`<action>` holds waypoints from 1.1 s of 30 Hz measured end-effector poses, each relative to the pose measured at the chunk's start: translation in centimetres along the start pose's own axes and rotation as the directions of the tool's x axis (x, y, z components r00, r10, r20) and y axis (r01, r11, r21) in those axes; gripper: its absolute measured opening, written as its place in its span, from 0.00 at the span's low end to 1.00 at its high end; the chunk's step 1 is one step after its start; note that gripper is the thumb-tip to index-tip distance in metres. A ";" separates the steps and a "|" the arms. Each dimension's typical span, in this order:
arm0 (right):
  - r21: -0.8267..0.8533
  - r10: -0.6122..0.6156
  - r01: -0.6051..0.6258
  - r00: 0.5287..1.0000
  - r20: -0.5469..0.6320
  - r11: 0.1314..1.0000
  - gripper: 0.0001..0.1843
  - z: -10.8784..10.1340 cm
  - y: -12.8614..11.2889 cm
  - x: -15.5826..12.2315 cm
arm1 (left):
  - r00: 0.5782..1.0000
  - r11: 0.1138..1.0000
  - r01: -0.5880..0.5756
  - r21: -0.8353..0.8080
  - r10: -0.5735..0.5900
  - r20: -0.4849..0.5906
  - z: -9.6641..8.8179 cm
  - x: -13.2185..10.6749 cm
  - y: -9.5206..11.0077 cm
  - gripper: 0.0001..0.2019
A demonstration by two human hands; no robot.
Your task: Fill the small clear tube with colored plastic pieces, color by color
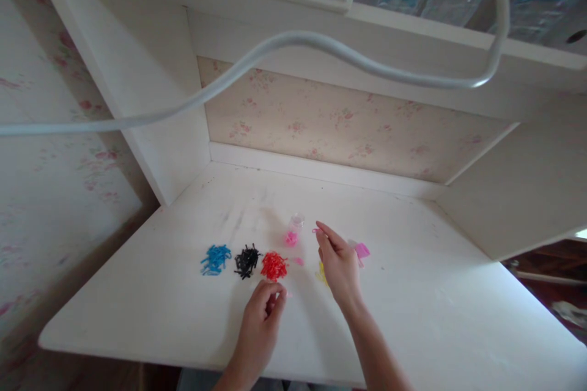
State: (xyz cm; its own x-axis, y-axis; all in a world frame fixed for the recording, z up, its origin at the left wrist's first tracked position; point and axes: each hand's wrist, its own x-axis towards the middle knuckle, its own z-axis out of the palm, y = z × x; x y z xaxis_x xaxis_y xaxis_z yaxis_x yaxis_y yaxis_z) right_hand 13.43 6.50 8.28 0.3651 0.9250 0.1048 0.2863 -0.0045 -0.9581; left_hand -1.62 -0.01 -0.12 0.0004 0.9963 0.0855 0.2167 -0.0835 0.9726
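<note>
- We see the blue pile (215, 259), black pile (246, 261) and red pile (274, 266) in a row on the desk (435, 293), each apart: those look sorted.
- Pink bits (290, 237) by the small bottle (296, 223) and yellow bits (321, 273) lie loose.
- Our left hand (260, 324) curls just beside the red pile; we cannot tell whether it is pinching anything.
- Our right hand (340, 266) stretches over the yellow bits, fingertips at a pink bit; we cannot tell its grip.

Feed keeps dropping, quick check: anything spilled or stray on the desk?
Mostly tidy: blue pile, black pile and red pile sit apart. One pink piece lies loose between the pink pile and the right hand; grey smudges mark the desk.
</note>
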 end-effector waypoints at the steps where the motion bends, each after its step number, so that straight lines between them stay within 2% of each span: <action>1: -0.026 -0.026 0.026 1.000 -0.008 0.999 0.31 0.4 -0.5 0.7 | 1.000 1.000 0.001 0.005 -0.001 0.008 0.0 0.0 0.0 0.14; 5: -0.126 -0.099 0.100 0.995 0.013 0.987 0.28 2.0 -1.5 2.5 | 1.000 1.000 -0.002 0.007 0.001 0.027 -0.1 -0.1 0.4 0.14; 10: -0.241 -0.128 0.137 0.990 0.054 0.961 0.27 3.0 -1.1 3.4 | 0.998 1.000 -0.026 0.008 0.025 0.055 -0.3 0.0 0.8 0.13; 18: -0.374 -0.078 0.120 0.989 0.125 0.920 0.25 2.8 -0.9 3.5 | 0.997 1.000 -0.025 0.006 0.025 0.069 -0.3 0.0 0.8 0.12; 24: -0.324 -0.087 0.120 0.990 0.114 0.938 0.27 2.1 -0.9 3.6 | 0.998 1.000 -0.018 0.022 0.017 0.064 -0.3 -0.1 1.0 0.14; 29: -0.333 -0.086 0.102 0.994 0.064 0.937 0.26 1.1 0.9 2.0 | 0.997 0.999 -0.021 0.044 0.017 0.079 -0.3 -0.1 1.3 0.13; 33: -0.508 0.025 0.054 0.989 0.148 0.860 0.21 0.7 4.0 -1.5 | 0.996 0.998 -0.028 0.053 0.023 0.090 -0.3 -0.2 1.5 0.13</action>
State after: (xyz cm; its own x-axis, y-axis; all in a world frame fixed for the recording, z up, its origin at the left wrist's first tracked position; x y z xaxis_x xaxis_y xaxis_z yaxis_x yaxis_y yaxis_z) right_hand 13.43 5.36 4.08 0.2367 0.9707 0.0401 0.7160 -0.1464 -0.6825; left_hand -1.57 -0.34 1.36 0.0933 0.9917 0.0883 0.2676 -0.1104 0.9572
